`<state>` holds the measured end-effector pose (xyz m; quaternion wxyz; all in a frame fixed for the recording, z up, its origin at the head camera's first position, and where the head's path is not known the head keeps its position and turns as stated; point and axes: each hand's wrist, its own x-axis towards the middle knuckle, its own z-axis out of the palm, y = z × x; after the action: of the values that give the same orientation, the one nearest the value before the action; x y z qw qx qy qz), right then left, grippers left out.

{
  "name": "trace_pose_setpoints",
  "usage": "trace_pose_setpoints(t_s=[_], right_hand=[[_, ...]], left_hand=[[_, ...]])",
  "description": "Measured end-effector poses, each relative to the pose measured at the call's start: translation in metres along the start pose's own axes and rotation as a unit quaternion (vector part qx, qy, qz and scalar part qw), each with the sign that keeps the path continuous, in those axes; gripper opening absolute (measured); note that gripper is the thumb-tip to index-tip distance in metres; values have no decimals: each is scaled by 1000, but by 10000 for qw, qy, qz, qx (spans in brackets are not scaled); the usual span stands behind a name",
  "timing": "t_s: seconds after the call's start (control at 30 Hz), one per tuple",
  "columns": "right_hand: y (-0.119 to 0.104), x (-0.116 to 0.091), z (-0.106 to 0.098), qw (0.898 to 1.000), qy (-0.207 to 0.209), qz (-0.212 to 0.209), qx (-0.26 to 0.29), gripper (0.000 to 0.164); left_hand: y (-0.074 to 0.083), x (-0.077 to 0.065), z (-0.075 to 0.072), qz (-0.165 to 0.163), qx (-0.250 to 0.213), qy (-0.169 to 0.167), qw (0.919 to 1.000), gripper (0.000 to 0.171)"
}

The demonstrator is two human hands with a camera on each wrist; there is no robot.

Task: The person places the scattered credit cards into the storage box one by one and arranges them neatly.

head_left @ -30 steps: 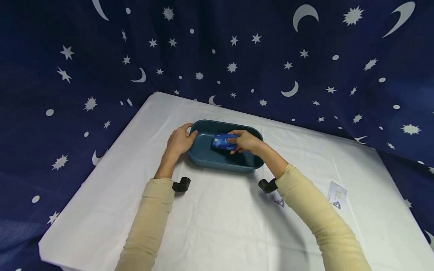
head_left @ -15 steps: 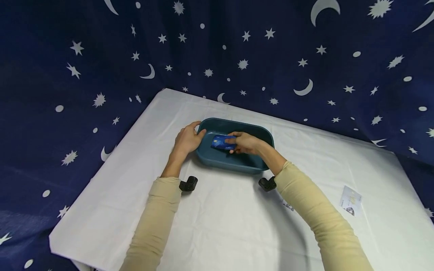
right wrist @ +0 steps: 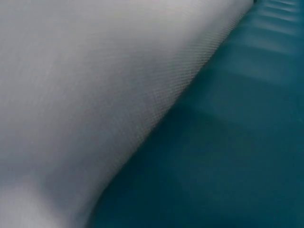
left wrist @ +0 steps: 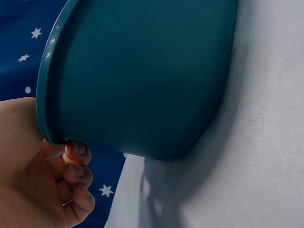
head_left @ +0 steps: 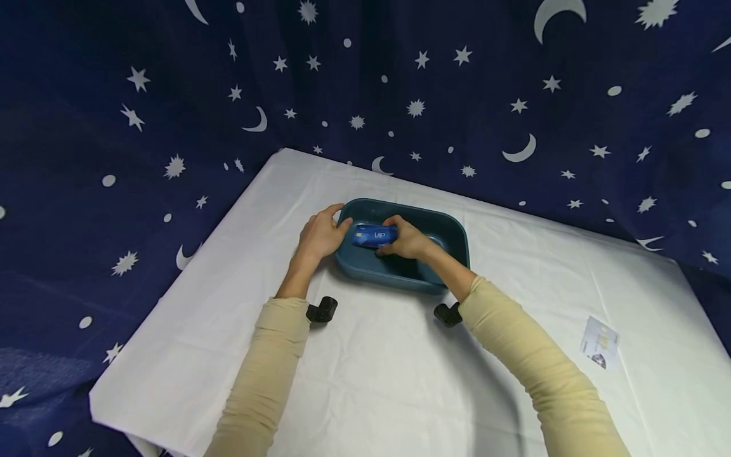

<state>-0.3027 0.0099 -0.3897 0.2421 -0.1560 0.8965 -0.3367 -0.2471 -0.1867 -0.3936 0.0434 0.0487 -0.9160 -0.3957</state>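
A teal plastic tub (head_left: pixel 394 283) with rounded ends stands on the white cloth. My left hand (head_left: pixel 321 236) grips the rim at its left end; in the left wrist view the fingers (left wrist: pixel 78 173) curl under that rim. Inside the tub, a blue card (head_left: pixel 374 235) marked VIP, with a gold chip, lies face up in my right hand (head_left: pixel 408 239). Thumb and fingers pinch the card's right end from its far and near edges. The right wrist view shows the tub's outer wall (right wrist: pixel 213 156) and cloth, with the right hand outside that view.
A pale silver VIP card (head_left: pixel 600 343) lies on the cloth to the right of the right sleeve (head_left: pixel 531 349). Black camera mounts (head_left: pixel 322 310) stick out from both wrists. A dark blue curtain (head_left: pixel 445 82) with stars and moons hangs behind the white-covered table (head_left: pixel 365 393).
My right fingers have shifted from across the blue card's face to its edges, uncovering VIP, and the card sits further left in the tub. Another card near the right sleeve has gone from view.
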Motion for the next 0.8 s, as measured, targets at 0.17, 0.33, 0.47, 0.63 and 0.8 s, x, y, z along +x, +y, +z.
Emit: trace_pose_setpoints(t_s=[0.17, 0.33, 0.47, 0.63, 0.8], right_hand=[[0, 2, 4, 9959, 227, -242, -840, 69], [0, 3, 7, 9929, 304, -242, -1120, 68], [-1, 3, 7, 9884, 240, -194, -1484, 69], [-2, 4, 6, 9779, 136, -117, -2082, 69], [-1, 4, 4, 9767, 43, -287, -2125, 66]], left_hand=[[1, 0, 0, -4, 42, 13, 10000, 49], [1, -1, 0, -89, 106, -58, 9999, 50], [2, -1, 0, -142, 127, -54, 9998, 50], [3, -1, 1, -220, 223, -40, 9995, 50], [3, 0, 1, -238, 249, -41, 9994, 50]])
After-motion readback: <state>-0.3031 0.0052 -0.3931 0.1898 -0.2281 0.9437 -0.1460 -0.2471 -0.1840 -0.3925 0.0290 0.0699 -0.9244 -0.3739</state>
